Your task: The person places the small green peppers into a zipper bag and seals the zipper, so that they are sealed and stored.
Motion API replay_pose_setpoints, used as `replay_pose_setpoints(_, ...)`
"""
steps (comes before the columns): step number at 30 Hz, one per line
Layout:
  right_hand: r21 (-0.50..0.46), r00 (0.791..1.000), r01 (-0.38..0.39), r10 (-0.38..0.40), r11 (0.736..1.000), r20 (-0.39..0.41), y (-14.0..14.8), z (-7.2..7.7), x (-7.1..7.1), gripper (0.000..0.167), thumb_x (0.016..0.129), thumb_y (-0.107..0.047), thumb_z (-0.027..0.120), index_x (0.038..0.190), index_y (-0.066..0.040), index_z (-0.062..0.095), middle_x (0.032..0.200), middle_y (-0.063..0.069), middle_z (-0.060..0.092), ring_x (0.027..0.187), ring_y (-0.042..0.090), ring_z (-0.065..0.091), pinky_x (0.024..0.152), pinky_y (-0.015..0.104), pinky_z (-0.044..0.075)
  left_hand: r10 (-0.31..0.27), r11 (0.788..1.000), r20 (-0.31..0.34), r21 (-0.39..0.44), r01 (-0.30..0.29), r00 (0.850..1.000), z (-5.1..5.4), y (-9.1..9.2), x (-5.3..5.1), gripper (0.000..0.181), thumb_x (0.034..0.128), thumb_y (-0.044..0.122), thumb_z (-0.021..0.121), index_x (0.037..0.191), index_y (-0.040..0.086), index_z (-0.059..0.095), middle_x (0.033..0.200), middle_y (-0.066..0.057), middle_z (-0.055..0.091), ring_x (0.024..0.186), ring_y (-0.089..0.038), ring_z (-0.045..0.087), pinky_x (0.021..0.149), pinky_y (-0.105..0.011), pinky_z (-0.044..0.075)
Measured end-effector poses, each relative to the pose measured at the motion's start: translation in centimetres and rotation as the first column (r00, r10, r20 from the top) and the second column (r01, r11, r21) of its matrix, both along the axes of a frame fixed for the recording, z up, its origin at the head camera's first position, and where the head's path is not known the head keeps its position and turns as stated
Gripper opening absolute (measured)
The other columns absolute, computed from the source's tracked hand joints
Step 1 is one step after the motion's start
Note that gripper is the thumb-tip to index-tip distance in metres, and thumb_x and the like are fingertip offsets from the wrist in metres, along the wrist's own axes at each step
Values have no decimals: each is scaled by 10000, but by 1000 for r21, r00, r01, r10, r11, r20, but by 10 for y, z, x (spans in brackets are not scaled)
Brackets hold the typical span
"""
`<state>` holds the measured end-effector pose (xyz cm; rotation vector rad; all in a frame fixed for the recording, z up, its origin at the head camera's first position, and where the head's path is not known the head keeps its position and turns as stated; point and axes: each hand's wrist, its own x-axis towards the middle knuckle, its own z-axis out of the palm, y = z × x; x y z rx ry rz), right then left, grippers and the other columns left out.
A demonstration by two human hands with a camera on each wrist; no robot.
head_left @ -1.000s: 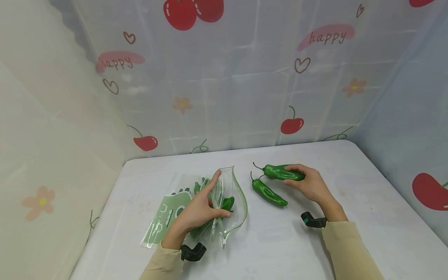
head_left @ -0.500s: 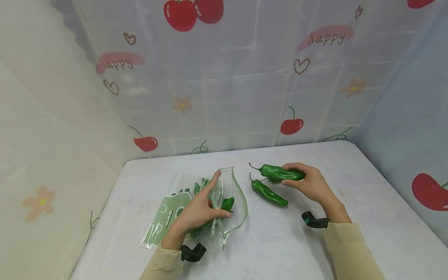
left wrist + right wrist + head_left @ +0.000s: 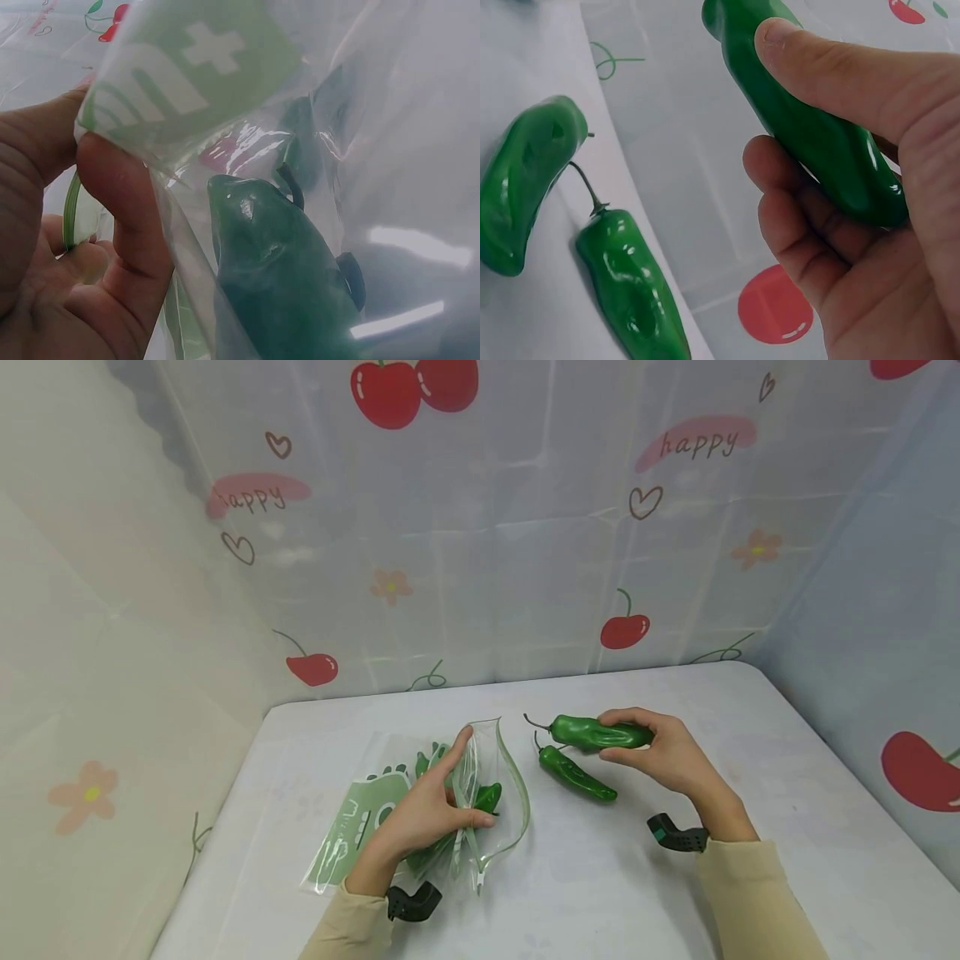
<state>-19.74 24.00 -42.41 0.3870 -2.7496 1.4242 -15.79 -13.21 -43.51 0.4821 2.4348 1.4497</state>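
Head view: thumb-spread left hand [image 3: 431, 810] held the bag [image 3: 491, 756]; right of it, right hand [image 3: 671, 756] pinched a pepper [image 3: 581, 732], wisely stem-end free

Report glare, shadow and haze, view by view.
Head: soft shadow on the white table beside the right sleeve. Left wrist: glare streaks at right, the bagged green chili hazy through the zip bag. Right wrist: highlights on the held green chili.
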Motion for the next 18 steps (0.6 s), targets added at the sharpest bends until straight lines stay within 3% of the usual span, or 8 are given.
replay_pose_setpoints(6,-27,998,-52,51,998,-30,-3,7,4,415,829,-300,885,1210,-252,728,1290,11,689,1028,134,640,847,223,537,1,1000,0,-1,-1,1000,0,0,0,1212,791,288,918,1649,451,77,1648,-38,322,500,-123,466,532,-307,481)
replay_pose_setpoints(18,-41,992,-110,108,993,-62,-13,17,11,399,814,-208,897,1184,-209,745,1265,27,702,1056,78,642,865,217,544,0,1000,-3,11,0,1000,1,0,0,1214,783,311,922,1652,440,84,1659,-36,304,508,-127,480,558,-309,500)
